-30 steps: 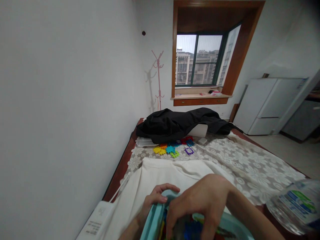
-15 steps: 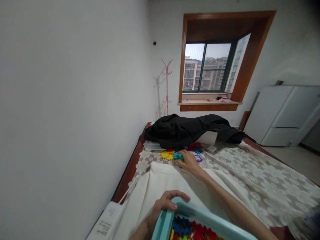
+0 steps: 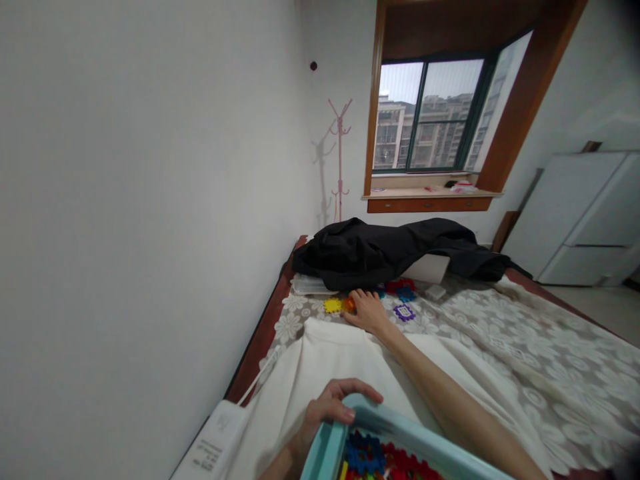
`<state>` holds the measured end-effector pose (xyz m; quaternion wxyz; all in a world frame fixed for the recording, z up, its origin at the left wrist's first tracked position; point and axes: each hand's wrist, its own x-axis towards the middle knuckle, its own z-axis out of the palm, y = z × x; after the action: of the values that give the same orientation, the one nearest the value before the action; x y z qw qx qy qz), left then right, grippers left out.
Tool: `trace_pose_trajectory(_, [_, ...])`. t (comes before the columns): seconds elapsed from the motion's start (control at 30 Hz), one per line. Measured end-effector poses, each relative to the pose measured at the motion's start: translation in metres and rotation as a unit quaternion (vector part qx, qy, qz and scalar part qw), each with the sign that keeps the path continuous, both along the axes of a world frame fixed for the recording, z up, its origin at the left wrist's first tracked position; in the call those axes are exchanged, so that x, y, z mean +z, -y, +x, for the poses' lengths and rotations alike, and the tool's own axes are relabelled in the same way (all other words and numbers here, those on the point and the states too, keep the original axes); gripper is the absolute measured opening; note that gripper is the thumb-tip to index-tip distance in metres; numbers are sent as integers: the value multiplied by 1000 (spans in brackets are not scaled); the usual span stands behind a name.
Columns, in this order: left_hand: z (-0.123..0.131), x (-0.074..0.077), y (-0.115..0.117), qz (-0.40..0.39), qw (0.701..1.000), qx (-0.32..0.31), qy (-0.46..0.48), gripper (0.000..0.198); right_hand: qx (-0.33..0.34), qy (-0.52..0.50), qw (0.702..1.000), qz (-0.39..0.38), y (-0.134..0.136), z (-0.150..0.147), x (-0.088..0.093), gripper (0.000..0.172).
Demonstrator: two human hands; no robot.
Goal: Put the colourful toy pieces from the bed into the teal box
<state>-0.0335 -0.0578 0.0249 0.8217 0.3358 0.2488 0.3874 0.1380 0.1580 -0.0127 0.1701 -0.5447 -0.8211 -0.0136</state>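
My left hand is closed over the corner of a light teal plastic bin, thumb and fingers on its rim. Inside lie several toy gear pieces, among them a blue gear and red gears. Farther off on the bed, my right hand has its fingertips around an orange toy gear, partly hidden by them. Just left of it lies a yellow gear. To the right of the hand are a purple-edged gear, a blue gear and red gears.
A black garment lies across the far end of the bed, beside a clear plastic case and a pale panel. White cloth spreads under my arms. A white power strip sits by the left wall.
My right hand has shifted left, from the teal and green gears onto the orange one. Those gears are now mostly out of sight. My left hand stays on the bin, and the view has tilted slightly.
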Motion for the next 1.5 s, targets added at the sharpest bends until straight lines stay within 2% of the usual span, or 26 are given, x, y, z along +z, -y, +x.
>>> trace_pose_trajectory(0.17, [-5, 3, -1, -2, 999, -37, 8, 50, 36, 6, 999, 7, 0, 3, 1, 77])
trace_pose_trajectory(0.27, [-5, 5, -1, -1, 999, -36, 10, 49, 59, 7, 998, -15, 0, 4, 3, 68])
trace_pose_trajectory(0.37, [-4, 9, 1, -3, 999, -34, 9, 50, 52, 8, 999, 3, 1, 4, 7, 56])
trace_pose_trajectory(0.43, [-3, 12, 1, -4, 999, -33, 4, 50, 52, 4, 999, 14, 1, 4, 7, 56])
trace_pose_trajectory(0.57, [-4, 17, 1, -4, 999, -42, -1, 48, 59, -6, 998, -7, 0, 4, 3, 67])
trace_pose_trajectory(0.73, [-5, 18, 1, -3, 999, -44, -1, 49, 67, 11, 998, -6, 1, 4, 5, 54])
trace_pose_trajectory(0.83, [-6, 17, 2, -4, 999, -49, 10, 51, 65, 9, 998, 12, 1, 4, 6, 55])
trace_pose_trajectory(0.97, [-6, 12, 0, -2, 999, -48, 11, 48, 71, 3, 997, 1, -1, 5, 3, 61])
trace_pose_trajectory(1.17, [0, -12, -4, -8, 1000, -9, 19, 49, 108, 0, 994, 6, -2, 4, 4, 45])
trace_pose_trajectory(1.23, [1, -16, -4, -8, 1000, -3, 16, 50, 116, -5, 993, 10, -2, 4, 5, 43])
trace_pose_trajectory(1.5, [-5, 7, -1, 1, 999, -44, 3, 51, 115, -27, 993, 12, -2, 5, 5, 39])
